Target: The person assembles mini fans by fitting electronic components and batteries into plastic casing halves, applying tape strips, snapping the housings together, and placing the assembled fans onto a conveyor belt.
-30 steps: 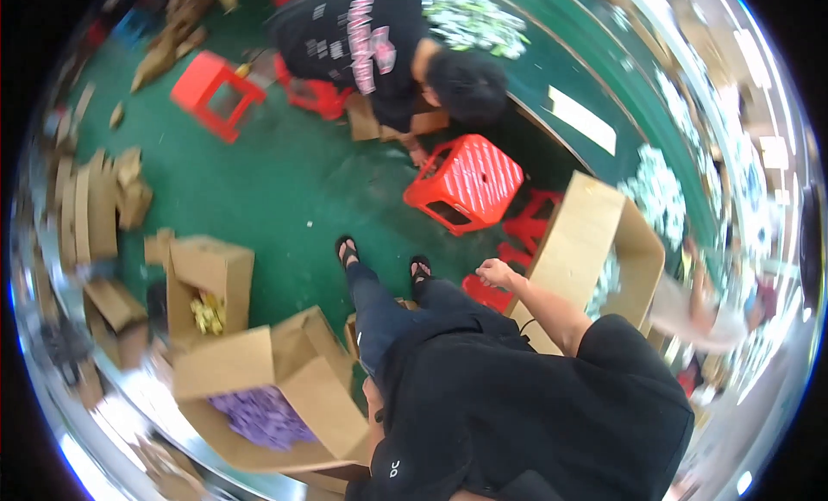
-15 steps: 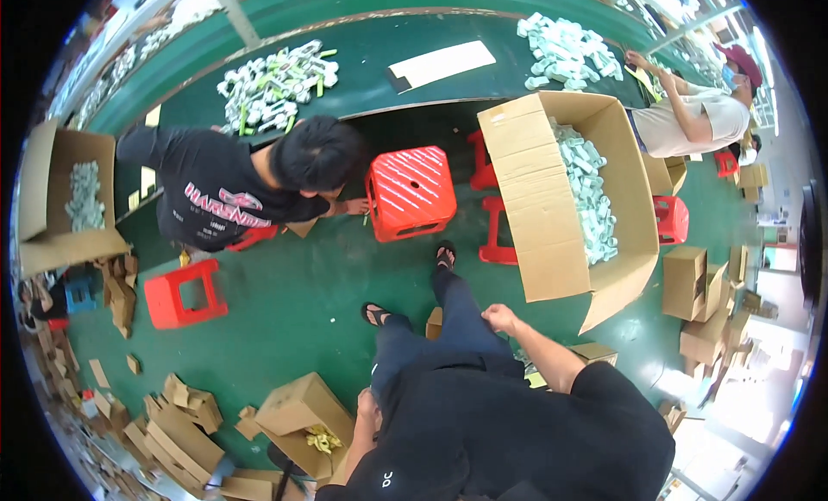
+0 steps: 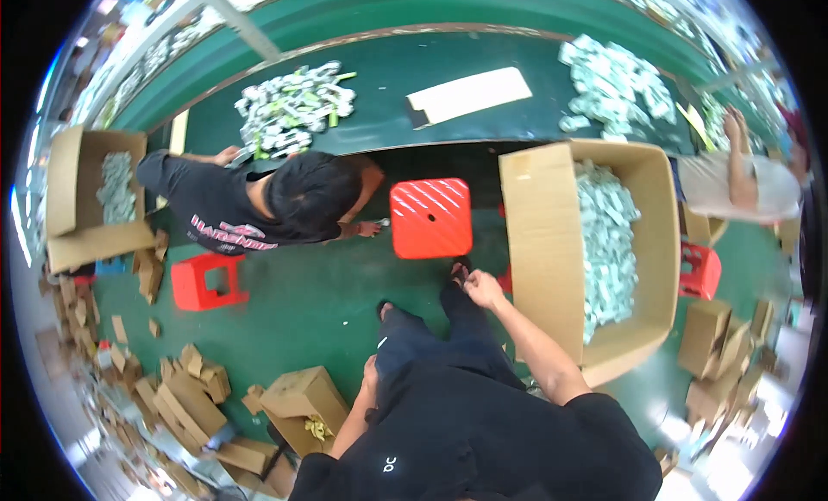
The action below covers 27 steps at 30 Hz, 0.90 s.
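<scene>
From where I stand, the person in the dark top is on the green floor (image 3: 285, 337) with both arms lowered. Their right hand (image 3: 483, 289) is held out in front, fingers curled in toward the thumb; I can't make out whether anything is pinched there. The left hand (image 3: 371, 376) hangs by the left thigh, partly turned from view, so I cannot tell how its fingers are set.

Nearest the right hand are a red stool (image 3: 435, 231), upright just ahead of the feet, and a big cardboard box (image 3: 543, 259) on the right. That box is open and well filled with pale green pieces (image 3: 608, 255).

A co-worker in a black shirt (image 3: 246, 203) bends at the left, one hand on the worktop (image 3: 379, 74) side and the other just beside the stool. On the worktop lie a heap of white and green pieces (image 3: 293, 109), a pale sheet (image 3: 474, 96) and a pale green heap (image 3: 617, 83). Behind the big box stands someone in a light shirt (image 3: 750, 186). Low on the left, a smaller box (image 3: 302, 389) holds some yellow pieces (image 3: 316, 428).
</scene>
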Tool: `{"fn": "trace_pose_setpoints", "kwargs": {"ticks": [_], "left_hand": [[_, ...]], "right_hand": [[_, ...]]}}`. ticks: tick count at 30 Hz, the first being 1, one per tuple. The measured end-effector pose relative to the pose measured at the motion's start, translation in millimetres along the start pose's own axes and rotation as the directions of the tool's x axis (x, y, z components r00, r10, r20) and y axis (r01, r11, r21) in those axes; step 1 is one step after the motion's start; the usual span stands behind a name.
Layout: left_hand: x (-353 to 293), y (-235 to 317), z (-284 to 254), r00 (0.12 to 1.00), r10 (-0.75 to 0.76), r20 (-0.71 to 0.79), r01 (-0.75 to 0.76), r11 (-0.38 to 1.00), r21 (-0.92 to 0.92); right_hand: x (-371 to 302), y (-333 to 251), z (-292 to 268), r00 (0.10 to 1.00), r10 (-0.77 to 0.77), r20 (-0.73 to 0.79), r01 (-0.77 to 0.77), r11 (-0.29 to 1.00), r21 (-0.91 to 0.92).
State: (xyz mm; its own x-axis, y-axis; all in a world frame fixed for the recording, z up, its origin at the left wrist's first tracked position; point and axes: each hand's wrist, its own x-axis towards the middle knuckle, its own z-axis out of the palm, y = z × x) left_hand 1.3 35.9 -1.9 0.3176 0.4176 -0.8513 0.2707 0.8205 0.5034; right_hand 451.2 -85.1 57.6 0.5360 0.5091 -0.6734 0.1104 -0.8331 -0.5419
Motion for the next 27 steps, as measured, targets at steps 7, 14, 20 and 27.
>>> {"fn": "trace_pose_setpoints", "kwargs": {"ticks": [7,14,20,27], "left_hand": [[-16,18,34,0.997,-0.065,-0.044,0.073,0.975,0.212],[-24,55,28,0.873,0.208,0.441,-0.483,0.481,0.731],[76,130,17,0.940,-0.249,-0.232,0.334,0.802,0.495],[192,358,170,0.689,0.671,-0.275,-0.296,0.607,0.737]], "right_hand": [[103,-107,-84,0.957,-0.243,-0.161,0.223,0.966,-0.130],[139,-171,-99,0.854,-0.388,-0.348,0.267,0.899,-0.347],[162,-195,-102,0.760,-0.496,-0.419,0.225,0.807,-0.546],[217,-234,-122,0.727,-0.581,-0.367,0.256,0.725,-0.639]]}}
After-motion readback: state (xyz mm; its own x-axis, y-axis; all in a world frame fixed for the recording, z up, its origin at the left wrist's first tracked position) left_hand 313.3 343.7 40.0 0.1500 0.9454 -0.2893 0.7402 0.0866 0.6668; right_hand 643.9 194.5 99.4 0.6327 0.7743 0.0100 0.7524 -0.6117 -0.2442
